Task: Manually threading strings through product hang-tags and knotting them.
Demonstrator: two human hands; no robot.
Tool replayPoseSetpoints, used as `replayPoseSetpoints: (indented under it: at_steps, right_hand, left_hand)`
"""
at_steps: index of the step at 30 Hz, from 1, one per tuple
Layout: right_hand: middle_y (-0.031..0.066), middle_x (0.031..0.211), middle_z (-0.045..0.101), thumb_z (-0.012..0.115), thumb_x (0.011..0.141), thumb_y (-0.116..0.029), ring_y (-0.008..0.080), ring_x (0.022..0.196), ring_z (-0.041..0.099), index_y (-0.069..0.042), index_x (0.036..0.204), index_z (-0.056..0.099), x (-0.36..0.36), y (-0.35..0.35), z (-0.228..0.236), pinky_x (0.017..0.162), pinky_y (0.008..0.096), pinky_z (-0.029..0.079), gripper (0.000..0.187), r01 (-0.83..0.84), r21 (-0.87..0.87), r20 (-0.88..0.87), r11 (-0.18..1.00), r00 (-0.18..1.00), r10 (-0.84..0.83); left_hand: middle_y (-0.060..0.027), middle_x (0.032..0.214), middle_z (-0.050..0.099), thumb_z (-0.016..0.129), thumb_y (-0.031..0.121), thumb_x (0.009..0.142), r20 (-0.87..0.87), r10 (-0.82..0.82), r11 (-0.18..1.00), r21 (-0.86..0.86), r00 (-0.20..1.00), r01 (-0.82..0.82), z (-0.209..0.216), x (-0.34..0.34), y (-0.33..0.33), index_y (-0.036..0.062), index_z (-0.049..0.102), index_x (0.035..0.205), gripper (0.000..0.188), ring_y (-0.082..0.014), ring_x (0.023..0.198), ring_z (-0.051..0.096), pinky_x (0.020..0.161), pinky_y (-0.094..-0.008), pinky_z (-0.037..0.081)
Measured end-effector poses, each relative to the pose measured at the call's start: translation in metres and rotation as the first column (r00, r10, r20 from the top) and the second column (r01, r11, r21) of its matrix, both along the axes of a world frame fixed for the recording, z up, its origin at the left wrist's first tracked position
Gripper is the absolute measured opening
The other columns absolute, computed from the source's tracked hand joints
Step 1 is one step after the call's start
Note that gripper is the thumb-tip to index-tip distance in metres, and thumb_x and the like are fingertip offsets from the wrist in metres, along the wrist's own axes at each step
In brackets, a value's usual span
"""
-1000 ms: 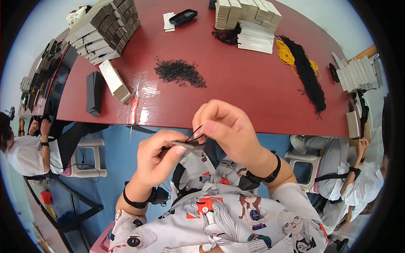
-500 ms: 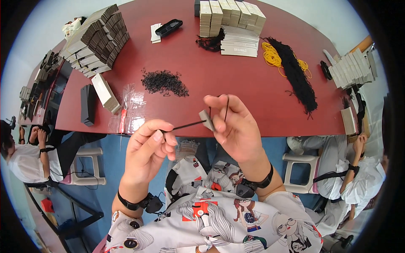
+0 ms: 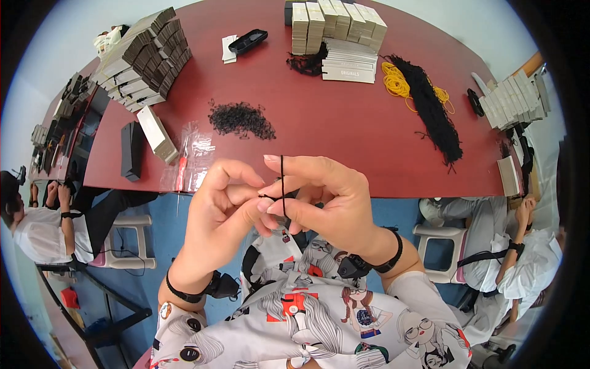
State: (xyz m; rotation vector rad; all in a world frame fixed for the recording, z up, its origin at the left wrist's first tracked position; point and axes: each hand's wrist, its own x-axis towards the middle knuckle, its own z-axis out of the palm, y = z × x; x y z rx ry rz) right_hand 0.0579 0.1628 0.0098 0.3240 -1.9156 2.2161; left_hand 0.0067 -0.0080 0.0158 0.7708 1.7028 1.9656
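Close together above the table's near edge, my two hands work on one thin black cord (image 3: 283, 178). My left hand (image 3: 224, 206) is closed, with thumb and fingertips pinching the cord near the right fingers. Around the index finger and thumb of my right hand (image 3: 332, 194) the cord is stretched upright as a loop, and the other fingers curl in below. The grey tag on the cord is mostly hidden behind the fingers. Beyond the hands lies a pile of small black loop-shaped pieces (image 3: 241, 120) on the dark red table (image 3: 332, 123).
Stacks of tags (image 3: 144, 58) stand far left, with more tag stacks (image 3: 335, 27) at the back. A black cord bundle (image 3: 430, 104) lies beside yellow bands (image 3: 396, 80). A black tray (image 3: 248, 41) and a red-handled tool (image 3: 182, 171) are also there. People sit on both sides.
My hands have come together, the left moving right toward the right hand. The cord, earlier stretched between them, now loops upright over my right fingers. The tag has become mostly hidden.
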Motion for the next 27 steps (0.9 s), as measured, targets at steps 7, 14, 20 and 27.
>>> replayPoseSetpoints:
  at_steps: [7,14,20,27]
  right_hand:
    - [0.0102,0.082,0.065,0.063,0.076,0.002,0.0068,0.052,0.057,0.0,0.118,0.047,-0.004,0.017,0.023,0.043,0.0164,0.043,0.045,-0.16,-0.181,0.175,0.97,0.966,0.192]
    - [0.0069,0.085,0.061,0.058,0.081,-0.002,0.0084,0.06,0.06,-0.001,0.104,0.051,-0.013,0.04,0.039,0.047,0.0172,0.046,0.024,-0.1,-0.03,0.21,0.995,0.972,0.104]
    - [0.0048,0.083,0.054,0.052,0.084,0.0,0.0103,0.065,0.061,-0.002,0.089,0.047,-0.035,0.065,0.047,0.054,0.021,0.049,0.007,0.248,0.207,-0.153,0.946,0.964,-0.219]
    - [0.0063,0.103,0.052,0.054,0.085,-0.001,0.0147,0.093,0.058,-0.002,0.11,0.043,-0.043,0.042,0.019,0.075,0.0267,0.049,0.028,0.12,-0.023,-0.306,0.992,0.944,-0.122]
  left_hand:
    - [-0.0048,0.085,0.058,0.053,-0.003,0.083,-0.029,-0.028,0.999,0.037,0.999,0.029,-0.017,-0.02,0.008,0.0017,0.045,0.112,0.03,-0.0058,0.06,0.051,0.053,-0.0171,0.04]
    - [0.0045,0.072,0.057,0.066,0.006,0.08,-0.032,-0.179,0.984,-0.027,0.983,0.178,-0.029,-0.021,0.015,0.0014,0.06,0.09,0.013,0.0002,0.062,0.045,0.052,-0.0166,0.035]
    - [-0.0006,0.084,0.06,0.063,0.0,0.08,0.009,-0.184,0.975,-0.124,0.983,0.184,-0.02,-0.012,0.012,0.0007,0.056,0.097,0.019,-0.0043,0.072,0.055,0.065,-0.0184,0.043]
    - [-0.0011,0.088,0.058,0.057,0.002,0.084,0.104,-0.13,0.989,-0.055,0.986,0.136,-0.015,-0.003,0.016,0.002,0.047,0.114,0.032,-0.0022,0.062,0.052,0.05,-0.0159,0.04]
